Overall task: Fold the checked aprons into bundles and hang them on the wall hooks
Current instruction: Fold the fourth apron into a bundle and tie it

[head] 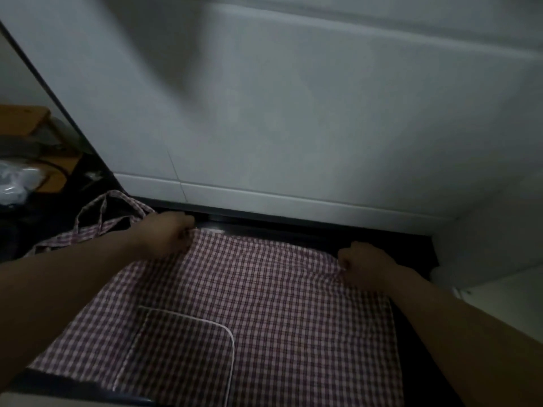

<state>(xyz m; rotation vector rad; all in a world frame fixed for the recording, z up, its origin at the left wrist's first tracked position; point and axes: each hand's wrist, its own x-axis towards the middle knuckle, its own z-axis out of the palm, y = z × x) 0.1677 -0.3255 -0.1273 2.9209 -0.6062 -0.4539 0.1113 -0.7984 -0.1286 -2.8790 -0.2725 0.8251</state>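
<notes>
1. The checked apron (264, 304) lies spread flat in front of you on the dark bench (323, 234). Its far edge stops just short of the white tiled wall (293, 127).
2. Your left hand (167, 230) sits at the apron's far left corner. The fingers are curled tight and pinch the cloth at that edge.
3. Your right hand (364, 264) sits at the apron's far right corner. It is also closed into a fist, with a small bunch of the cloth gathered under the knuckles.
4. Between your two hands the apron's far edge runs fairly straight, with light wrinkles near the right hand.
5. A pocket (182, 348) trimmed with white piping shows on the near left part of the apron, facing up.
6. The apron's checked straps (100, 207) trail off past its far left corner, looped loosely on the bench just beyond your left hand.
7. Further left of the apron, past the straps, you can see a wooden piece (20, 118) and a pale plastic bag (17, 183). Both are dim and blurred.
8. A strip of bare bench shows along the apron's right side, under your right forearm.
</notes>
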